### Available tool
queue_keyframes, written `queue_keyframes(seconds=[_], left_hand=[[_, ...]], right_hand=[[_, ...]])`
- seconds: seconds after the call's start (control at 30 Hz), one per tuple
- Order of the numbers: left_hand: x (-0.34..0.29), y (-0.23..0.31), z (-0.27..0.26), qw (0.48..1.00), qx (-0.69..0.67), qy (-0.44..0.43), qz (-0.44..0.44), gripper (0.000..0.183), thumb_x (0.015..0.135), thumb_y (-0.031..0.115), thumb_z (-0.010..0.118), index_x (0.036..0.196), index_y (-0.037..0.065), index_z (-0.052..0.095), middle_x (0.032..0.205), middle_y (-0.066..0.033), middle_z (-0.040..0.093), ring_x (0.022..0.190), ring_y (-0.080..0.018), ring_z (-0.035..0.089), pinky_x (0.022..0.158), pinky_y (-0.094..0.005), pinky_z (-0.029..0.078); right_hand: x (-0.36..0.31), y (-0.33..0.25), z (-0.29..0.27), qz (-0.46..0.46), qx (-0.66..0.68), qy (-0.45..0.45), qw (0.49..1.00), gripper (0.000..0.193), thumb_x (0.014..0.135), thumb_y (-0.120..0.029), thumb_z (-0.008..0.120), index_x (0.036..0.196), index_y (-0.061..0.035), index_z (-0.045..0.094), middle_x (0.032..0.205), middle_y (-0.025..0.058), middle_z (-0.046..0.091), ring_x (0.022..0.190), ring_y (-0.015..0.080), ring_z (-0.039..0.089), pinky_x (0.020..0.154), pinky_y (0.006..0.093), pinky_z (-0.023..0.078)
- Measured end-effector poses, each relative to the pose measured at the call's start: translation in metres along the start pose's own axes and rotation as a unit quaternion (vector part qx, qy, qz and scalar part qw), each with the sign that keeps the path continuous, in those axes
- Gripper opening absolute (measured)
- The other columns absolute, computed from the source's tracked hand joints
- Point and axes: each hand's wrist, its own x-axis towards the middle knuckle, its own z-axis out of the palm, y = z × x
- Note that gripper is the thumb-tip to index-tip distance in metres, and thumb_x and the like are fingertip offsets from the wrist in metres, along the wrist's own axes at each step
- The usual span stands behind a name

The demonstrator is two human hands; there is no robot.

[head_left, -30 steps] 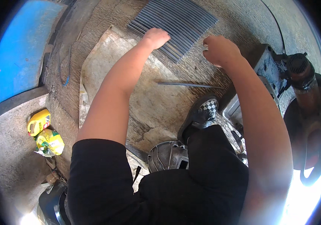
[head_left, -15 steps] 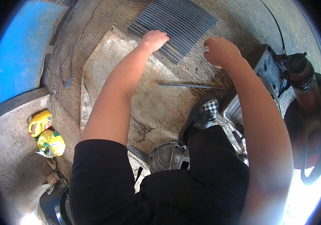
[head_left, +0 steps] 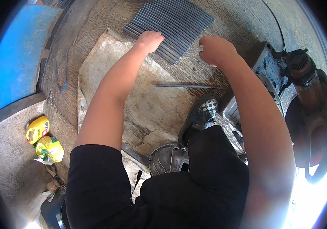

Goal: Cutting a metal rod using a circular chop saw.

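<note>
My left hand [head_left: 150, 40] rests curled on the stacked steel rods [head_left: 171, 23], upper centre; my right hand [head_left: 215, 49] is fisted, its contents hidden. A yellow jug [head_left: 37, 129] and a yellow-green bag [head_left: 49, 149] sit at lower left.

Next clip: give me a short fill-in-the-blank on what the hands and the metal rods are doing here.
1. The left hand rests on a row of grey metal ____ laid side by side on the ground.
2. One single rod lies apart from the row of rods, just in front of the ____-patterned shoe.
3. The right hand is closed into a ____ at the near edge of the row.
4. Two ____ containers lie on the ground at the person's left.

Missing words: rods; checkered; fist; yellow
</note>
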Motion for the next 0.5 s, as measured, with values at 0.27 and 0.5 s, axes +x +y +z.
queue_keyframes(seconds=[0.27,0.5], left_hand=[[-0.007,0.017,0.008,0.993,0.009,0.108,0.038,0.026,0.087,0.006,0.058,0.112,0.009,0.065,0.108,-0.0091,0.063,0.106,-0.0283,0.061,0.091,-0.0415,0.051],[-0.009,0.034,0.013,0.986,-0.068,0.093,0.12,0.016,0.087,0.011,0.061,0.102,0.008,0.067,0.102,-0.0063,0.063,0.101,-0.0261,0.061,0.087,-0.041,0.052]], right_hand=[[0.0,-0.003,-0.004,0.011,0.001,-0.011,1.0,0.038,0.072,-0.005,0.068,0.11,-0.011,0.069,0.111,0.0119,0.069,0.102,0.0312,0.069,0.082,0.0449,0.057],[0.0,-0.001,-0.003,0.01,0.0,-0.003,1.0,0.037,0.072,-0.005,0.069,0.108,-0.0117,0.07,0.109,0.0116,0.07,0.101,0.0295,0.069,0.082,0.0434,0.057]])
